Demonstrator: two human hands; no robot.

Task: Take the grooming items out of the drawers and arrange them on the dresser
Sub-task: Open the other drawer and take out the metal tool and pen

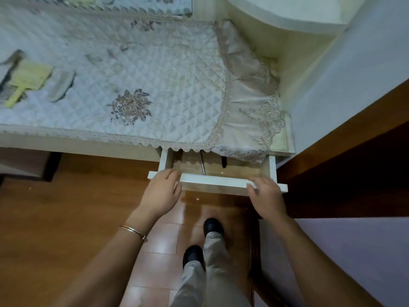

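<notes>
A cream drawer (pixel 214 182) stands partly pulled out under the dresser top. My left hand (pixel 162 191) grips the left end of its front panel, fingers curled over the top edge. My right hand (pixel 266 196) grips the right end the same way. Inside the drawer lie a thin silver tool (pixel 202 166) and a dark slim item (pixel 224 161), both half hidden under the lace edge. On the dresser's quilted cloth (pixel 137 69), far left, sit a yellow comb (pixel 26 83), a pale oval brush (pixel 60 85) and a dark comb (pixel 6 80).
A frilled lace cover (pixel 254 103) hangs over the dresser's right end, beside a white wall (pixel 354 74). Brown wooden floor (pixel 66 207) lies below, with my two black shoes under the drawer. A dark wooden piece (pixel 354 162) stands at the right.
</notes>
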